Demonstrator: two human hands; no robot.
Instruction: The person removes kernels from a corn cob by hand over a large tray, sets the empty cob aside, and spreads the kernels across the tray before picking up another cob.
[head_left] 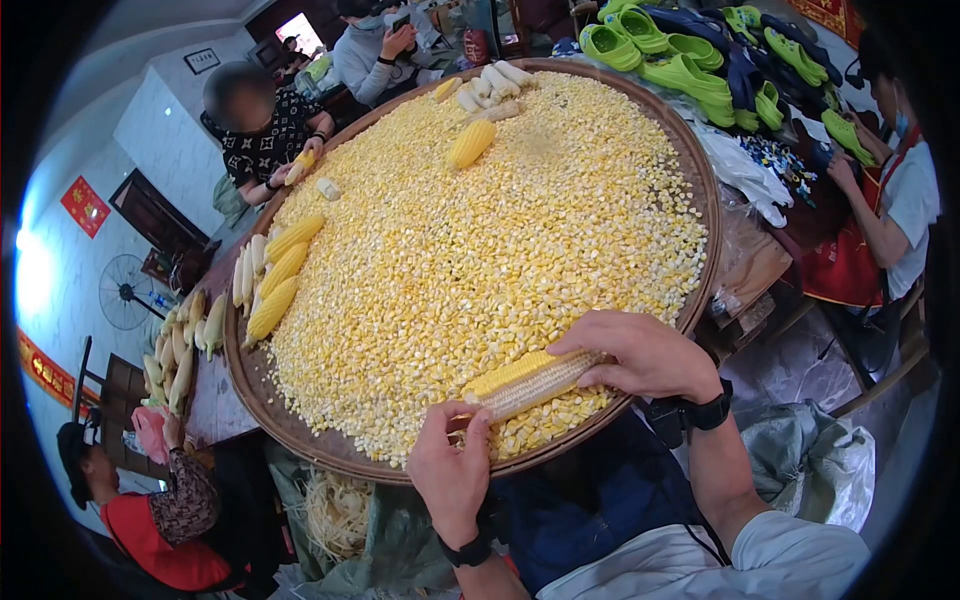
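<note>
Both my hands hold one corn cob (530, 386) over the near edge of a big round tray (712, 200) of loose kernels. Part of the cob still has yellow kernels; a long strip facing me is bare and pale. My left hand (450, 462) grips its left end between thumb and fingers. At the right end, my right hand (645, 358) has its fingers over the top and its thumb on the near side. Loose kernels (450, 290) lie around and beneath the cob.
Yellow cobs (283, 272) and stripped cobs (243, 275) lie at the tray's left; more stripped cobs (490, 88) at the far side. A person across the tray holds a cob (299, 168). Green shoes (690, 75) are piled at right. Sacks (805, 455) stand below the tray.
</note>
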